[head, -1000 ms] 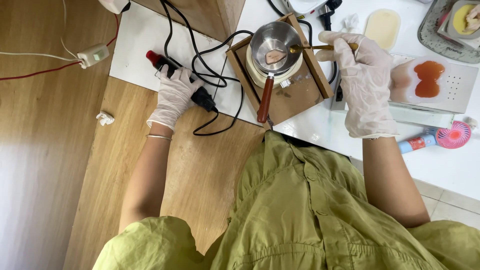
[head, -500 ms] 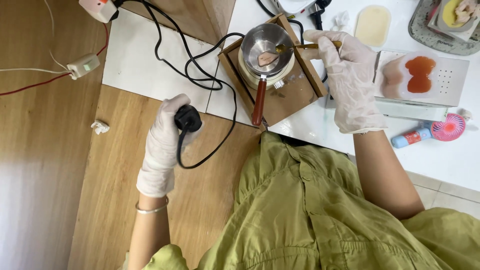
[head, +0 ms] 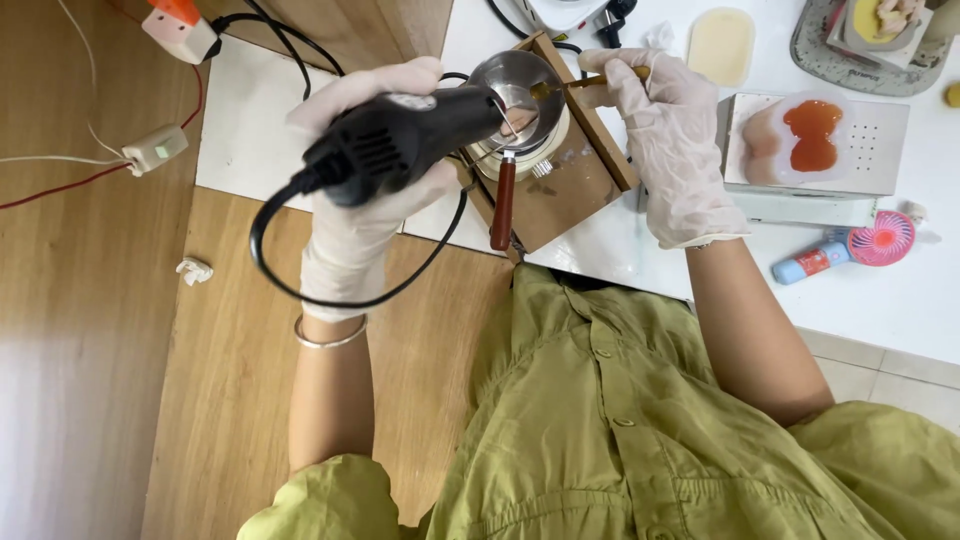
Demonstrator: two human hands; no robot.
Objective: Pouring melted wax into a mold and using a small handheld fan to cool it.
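My left hand (head: pixel 352 215), in a white glove, grips a black corded heat gun (head: pixel 400 140) raised above the floor, its nozzle aimed at a small steel pot (head: pixel 512 92). The pot has a red-brown wooden handle (head: pixel 500 205) and sits on a white warmer on a wooden tray (head: pixel 570 185). My right hand (head: pixel 672 140), also gloved, pinches a thin brass-coloured stick (head: pixel 590 82) whose tip reaches into the pot. The pot's contents are mostly hidden behind the gun's nozzle.
A white block (head: pixel 880 150) carrying a translucent mould with orange filling (head: pixel 812 135) stands right of the tray. A pink hand fan (head: pixel 850 250) lies near the table's front edge. A cream oval pad (head: pixel 722 45) is at the back. A power strip (head: pixel 180 25) and cables lie on the wooden floor at left.
My left hand picked up the heat gun from the white board on the floor, lifted it and swung its nozzle to the pot. My right hand stayed at the pot with the stick.
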